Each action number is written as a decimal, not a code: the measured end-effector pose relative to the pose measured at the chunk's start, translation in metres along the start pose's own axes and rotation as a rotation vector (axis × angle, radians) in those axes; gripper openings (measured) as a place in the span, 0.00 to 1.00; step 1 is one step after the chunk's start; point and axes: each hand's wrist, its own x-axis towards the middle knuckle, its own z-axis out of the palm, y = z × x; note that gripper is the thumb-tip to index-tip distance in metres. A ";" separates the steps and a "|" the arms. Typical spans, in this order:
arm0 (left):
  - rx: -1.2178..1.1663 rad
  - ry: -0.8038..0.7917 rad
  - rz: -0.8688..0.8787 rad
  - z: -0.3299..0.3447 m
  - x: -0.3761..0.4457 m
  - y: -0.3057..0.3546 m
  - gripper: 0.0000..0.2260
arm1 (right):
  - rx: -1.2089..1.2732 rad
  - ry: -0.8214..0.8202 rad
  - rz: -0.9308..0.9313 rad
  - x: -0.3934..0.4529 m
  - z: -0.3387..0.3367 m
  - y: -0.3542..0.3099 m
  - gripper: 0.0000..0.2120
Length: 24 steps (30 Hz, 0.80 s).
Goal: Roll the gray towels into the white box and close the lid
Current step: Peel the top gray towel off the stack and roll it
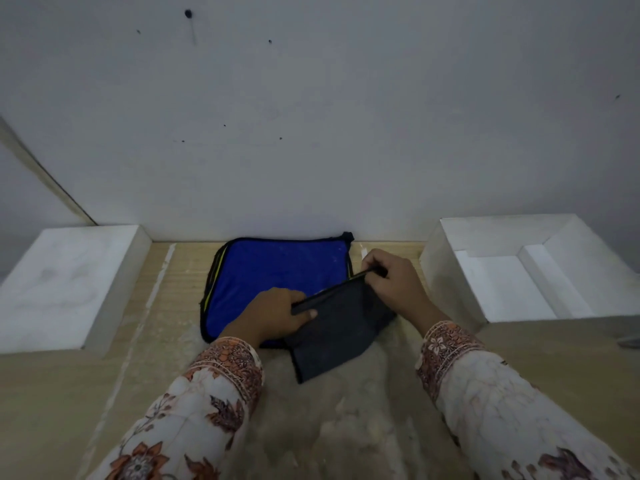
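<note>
Wooden tabletop (69,393): gray towel (339,327), far hem running 8-to-2 o'clock, pinched by left hand (273,315) and right hand (394,285) (white box (450,271) at 3 o'clock, open).

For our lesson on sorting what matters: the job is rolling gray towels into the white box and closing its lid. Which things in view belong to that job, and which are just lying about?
Belonging to the job:
- gray towel, gripped along its far edge by the left hand and right hand
- open white box, on the right
- white lid, on the left

Just lying about:
- blue towel, partly under the gray one
- dark object at the right edge, too cropped to identify
</note>
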 end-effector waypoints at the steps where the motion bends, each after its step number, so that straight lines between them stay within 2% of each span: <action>1: 0.015 0.038 0.009 -0.003 -0.004 -0.002 0.13 | -0.010 0.014 -0.002 -0.001 -0.003 -0.002 0.10; 5: -0.047 0.214 0.003 -0.014 -0.019 -0.005 0.11 | -0.033 0.074 -0.004 -0.009 -0.014 -0.005 0.09; 9: -0.258 0.274 -0.003 -0.024 -0.032 -0.002 0.09 | 0.011 0.108 0.060 -0.019 -0.028 -0.002 0.06; 11: -0.422 0.226 -0.031 -0.029 -0.038 0.002 0.09 | 0.053 0.083 0.101 -0.023 -0.031 -0.002 0.07; 13: -0.591 0.088 -0.106 -0.033 -0.042 0.005 0.10 | 0.087 0.065 0.124 -0.025 -0.032 -0.005 0.10; 16: -0.718 -0.095 -0.213 -0.037 -0.044 0.004 0.14 | 0.094 0.055 0.155 -0.026 -0.027 -0.006 0.10; 18: -0.697 -0.125 -0.271 -0.036 -0.041 -0.002 0.15 | 0.064 0.029 0.190 -0.025 -0.021 -0.002 0.07; 20: -0.528 -0.101 -0.301 -0.028 -0.036 -0.010 0.14 | 0.005 -0.017 0.244 -0.025 -0.011 0.008 0.05; 22: -0.334 0.022 -0.303 -0.014 -0.027 -0.022 0.11 | -0.065 -0.062 0.279 -0.026 0.000 0.022 0.04; 24: -0.284 0.225 -0.326 0.000 -0.019 -0.030 0.09 | -0.127 -0.035 0.293 -0.027 0.010 0.032 0.04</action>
